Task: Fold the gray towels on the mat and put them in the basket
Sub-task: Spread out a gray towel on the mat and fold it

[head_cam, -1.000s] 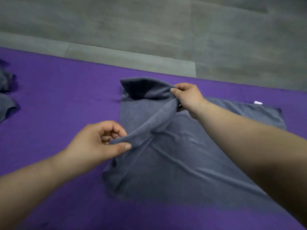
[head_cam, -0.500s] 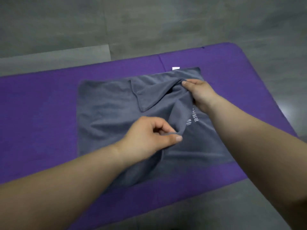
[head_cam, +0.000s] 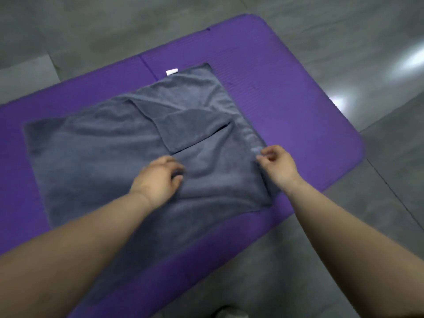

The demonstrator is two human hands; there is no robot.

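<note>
While the towel (head_cam: 103,143) lies mid-fold on the mat (head_cam: 286,99), left hand (head_cam: 158,177) and right hand (head_cam: 278,165) both pinch its folded-over edge with curled fingers; next, I'd say, square it flat.

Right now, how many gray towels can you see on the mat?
1. The gray towel lies spread on the purple mat, one corner folded over. Others may lie out of frame.

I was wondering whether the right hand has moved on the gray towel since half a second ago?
Yes. The right hand has come toward the person along the right edge of the gray towel, away from its white tag.
</note>
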